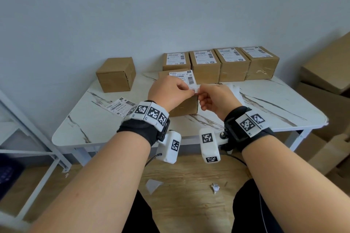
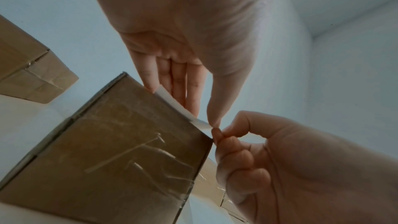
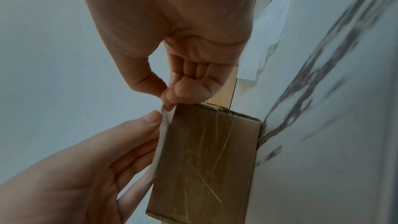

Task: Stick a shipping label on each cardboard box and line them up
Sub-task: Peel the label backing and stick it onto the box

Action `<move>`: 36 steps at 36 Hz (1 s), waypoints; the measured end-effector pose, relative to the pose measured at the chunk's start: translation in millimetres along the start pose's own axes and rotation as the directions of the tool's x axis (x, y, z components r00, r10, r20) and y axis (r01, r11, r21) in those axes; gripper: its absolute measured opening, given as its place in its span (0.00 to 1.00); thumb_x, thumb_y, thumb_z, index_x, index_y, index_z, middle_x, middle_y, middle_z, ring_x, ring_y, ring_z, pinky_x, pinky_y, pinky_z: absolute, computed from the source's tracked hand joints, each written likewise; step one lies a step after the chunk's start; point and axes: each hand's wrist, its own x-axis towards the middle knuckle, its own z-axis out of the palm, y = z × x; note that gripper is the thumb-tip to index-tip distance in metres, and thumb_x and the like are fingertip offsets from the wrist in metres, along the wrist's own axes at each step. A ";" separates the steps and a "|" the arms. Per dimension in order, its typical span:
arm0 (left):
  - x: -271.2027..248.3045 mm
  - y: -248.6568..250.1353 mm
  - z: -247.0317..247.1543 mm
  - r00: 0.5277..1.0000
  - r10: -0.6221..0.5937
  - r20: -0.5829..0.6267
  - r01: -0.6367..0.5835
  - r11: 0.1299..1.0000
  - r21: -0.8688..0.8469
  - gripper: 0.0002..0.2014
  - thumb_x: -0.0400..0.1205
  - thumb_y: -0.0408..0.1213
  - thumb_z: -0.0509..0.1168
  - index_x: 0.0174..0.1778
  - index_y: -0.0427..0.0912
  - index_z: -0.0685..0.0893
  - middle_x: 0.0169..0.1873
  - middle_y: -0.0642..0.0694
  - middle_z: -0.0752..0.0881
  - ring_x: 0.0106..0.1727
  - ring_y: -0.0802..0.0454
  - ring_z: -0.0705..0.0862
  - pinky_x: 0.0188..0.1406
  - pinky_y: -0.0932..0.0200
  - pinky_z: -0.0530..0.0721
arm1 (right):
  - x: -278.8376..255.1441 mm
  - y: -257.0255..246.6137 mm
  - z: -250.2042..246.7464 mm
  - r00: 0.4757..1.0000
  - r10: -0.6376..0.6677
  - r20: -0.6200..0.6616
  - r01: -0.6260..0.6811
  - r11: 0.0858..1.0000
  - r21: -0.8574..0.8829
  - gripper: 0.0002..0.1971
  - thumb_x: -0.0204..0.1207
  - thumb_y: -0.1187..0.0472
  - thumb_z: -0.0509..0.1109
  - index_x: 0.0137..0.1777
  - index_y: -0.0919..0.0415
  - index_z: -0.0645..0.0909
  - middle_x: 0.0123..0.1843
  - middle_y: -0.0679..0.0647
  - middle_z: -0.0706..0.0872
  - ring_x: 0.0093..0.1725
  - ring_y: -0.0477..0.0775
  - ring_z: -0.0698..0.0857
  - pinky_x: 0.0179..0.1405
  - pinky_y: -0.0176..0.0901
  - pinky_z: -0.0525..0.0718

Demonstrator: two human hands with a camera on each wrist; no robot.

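A cardboard box (image 1: 186, 107) stands mid-table, its taped side facing me (image 2: 120, 151) (image 3: 206, 159). A white shipping label (image 1: 182, 78) lies over its top, the near edge lifted (image 2: 183, 106) (image 3: 160, 142). My left hand (image 1: 188, 89) (image 2: 213, 122) pinches that edge's right corner between thumb and fingers. My right hand (image 1: 200, 91) (image 3: 167, 103) pinches the same corner from the right, its other fingers curled. A row of several labelled boxes (image 1: 219, 62) stands at the back. One plain box (image 1: 115, 74) sits at the back left. A spare label (image 1: 121, 106) lies left of my left wrist.
A pile of white backing sheets (image 1: 234, 89) lies behind my right hand. The marble-patterned table (image 1: 274, 100) meets the wall. Large cardboard pieces (image 1: 325, 73) stand at the right, a metal rack (image 1: 37, 138) at the left. Paper scraps (image 1: 215, 188) lie on the floor.
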 end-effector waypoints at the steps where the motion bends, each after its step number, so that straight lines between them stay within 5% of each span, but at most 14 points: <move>1: 0.2 -0.1 0.1 1.000 -0.001 0.002 0.001 1.000 0.001 0.10 0.74 0.53 0.70 0.42 0.53 0.92 0.41 0.60 0.89 0.45 0.62 0.85 0.50 0.55 0.86 | 0.0 0.0 -0.1 1.000 -0.003 0.005 0.003 1.000 0.000 0.07 0.75 0.70 0.65 0.36 0.69 0.80 0.25 0.58 0.78 0.22 0.53 0.75 0.21 0.40 0.76; 15: 1.4 -0.6 -0.2 1.000 0.014 0.016 -0.014 0.999 0.040 0.12 0.75 0.54 0.70 0.39 0.50 0.92 0.40 0.57 0.90 0.44 0.60 0.86 0.47 0.52 0.87 | 1.7 0.5 -2.4 0.998 -0.022 0.054 0.024 0.999 -0.035 0.06 0.76 0.70 0.66 0.38 0.68 0.81 0.28 0.58 0.79 0.24 0.53 0.76 0.24 0.42 0.78; 25: 3.8 -2.7 0.5 0.999 0.031 0.018 -0.033 0.997 0.066 0.13 0.75 0.58 0.68 0.41 0.54 0.92 0.43 0.61 0.89 0.46 0.63 0.84 0.40 0.64 0.81 | 2.5 -0.9 -3.1 0.998 -0.014 0.061 0.016 0.999 -0.037 0.05 0.73 0.69 0.68 0.37 0.68 0.82 0.27 0.58 0.78 0.23 0.53 0.76 0.24 0.42 0.78; 32: 4.3 -1.8 0.8 0.999 0.028 0.022 -0.029 0.996 0.084 0.16 0.78 0.56 0.65 0.40 0.50 0.92 0.42 0.57 0.90 0.44 0.59 0.86 0.44 0.57 0.85 | 1.8 -2.0 -2.9 0.998 -0.017 0.053 0.020 0.998 -0.052 0.03 0.73 0.70 0.67 0.40 0.68 0.81 0.27 0.58 0.78 0.24 0.53 0.76 0.25 0.43 0.78; 36: 4.4 -1.8 1.6 1.000 0.014 0.013 -0.016 0.992 0.128 0.15 0.78 0.47 0.62 0.38 0.43 0.90 0.38 0.48 0.90 0.41 0.50 0.86 0.43 0.48 0.87 | 1.2 -2.2 -1.6 0.999 -0.023 0.049 0.026 0.998 -0.061 0.05 0.73 0.70 0.67 0.37 0.68 0.81 0.27 0.58 0.78 0.24 0.54 0.76 0.24 0.42 0.78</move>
